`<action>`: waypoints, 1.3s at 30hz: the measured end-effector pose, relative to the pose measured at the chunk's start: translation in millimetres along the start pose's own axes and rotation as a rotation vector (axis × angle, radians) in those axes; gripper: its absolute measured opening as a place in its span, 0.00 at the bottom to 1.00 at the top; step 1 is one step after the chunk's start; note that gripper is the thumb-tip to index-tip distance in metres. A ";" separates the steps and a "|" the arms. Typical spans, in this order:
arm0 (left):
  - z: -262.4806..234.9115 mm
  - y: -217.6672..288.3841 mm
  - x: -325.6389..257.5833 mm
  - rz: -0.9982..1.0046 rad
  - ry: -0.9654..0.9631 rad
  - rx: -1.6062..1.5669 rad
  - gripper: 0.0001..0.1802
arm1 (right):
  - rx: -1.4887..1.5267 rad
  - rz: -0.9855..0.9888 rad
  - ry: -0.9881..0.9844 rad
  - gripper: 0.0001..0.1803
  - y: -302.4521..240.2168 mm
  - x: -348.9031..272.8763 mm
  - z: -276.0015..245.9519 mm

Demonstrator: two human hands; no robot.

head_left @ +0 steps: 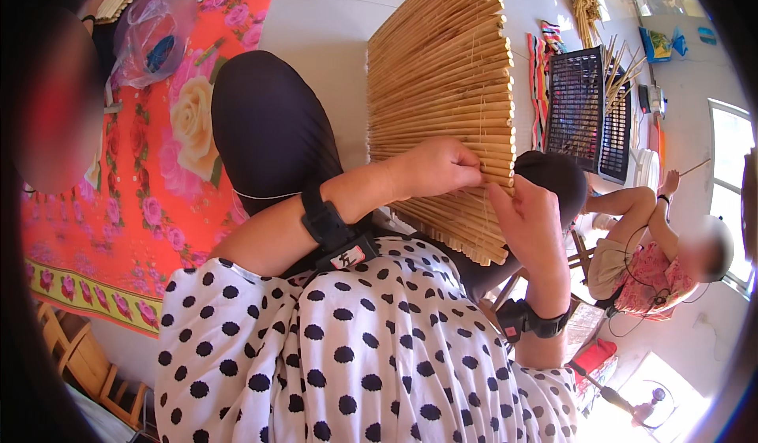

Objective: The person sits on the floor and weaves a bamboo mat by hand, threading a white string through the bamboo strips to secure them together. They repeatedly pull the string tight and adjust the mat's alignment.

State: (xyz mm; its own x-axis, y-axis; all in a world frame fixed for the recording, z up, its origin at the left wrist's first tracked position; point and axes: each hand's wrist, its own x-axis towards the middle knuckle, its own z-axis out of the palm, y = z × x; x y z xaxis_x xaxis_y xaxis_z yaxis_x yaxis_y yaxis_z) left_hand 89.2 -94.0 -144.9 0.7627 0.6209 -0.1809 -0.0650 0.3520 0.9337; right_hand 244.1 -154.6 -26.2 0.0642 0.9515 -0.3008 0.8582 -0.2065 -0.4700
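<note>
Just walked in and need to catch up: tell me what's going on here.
A person in a polka-dot top is working on a mat of bamboo slats that lies across their lap. The left hand pinches at the mat's edge where thin threads run across the slats; the right hand is closed on the same edge just beside it. Both wrists wear black bands. Off to the right, another person sits bent over their own work near black mesh racks holding loose sticks.

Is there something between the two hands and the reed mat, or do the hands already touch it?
Nothing visible stands between them. The left hand pinches the reed mat near its right edge, and the right hand touches the same edge from below. The mat lies on the lap.
</note>
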 end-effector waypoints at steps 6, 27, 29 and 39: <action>7.8 -3.0 1.5 0.185 0.123 0.095 0.15 | 0.069 0.044 0.072 0.15 5.7 -2.5 7.3; 37.1 -2.3 -5.3 0.181 0.393 0.242 0.13 | -0.233 0.029 0.208 0.16 -2.6 -0.3 14.9; 34.7 0.6 -8.9 0.216 0.395 0.279 0.14 | -0.208 0.040 0.205 0.16 -0.8 0.4 16.6; 23.1 -8.6 -1.2 0.247 0.228 0.462 0.18 | -0.225 0.056 0.097 0.19 16.6 14.3 -0.8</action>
State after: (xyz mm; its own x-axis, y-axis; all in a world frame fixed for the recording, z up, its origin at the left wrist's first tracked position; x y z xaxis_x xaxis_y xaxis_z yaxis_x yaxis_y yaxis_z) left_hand 103.7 -113.9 -145.6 0.5987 0.7997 0.0454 0.1034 -0.1333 0.9857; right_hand 259.7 -144.3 -37.7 0.1540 0.9597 -0.2349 0.9429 -0.2138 -0.2554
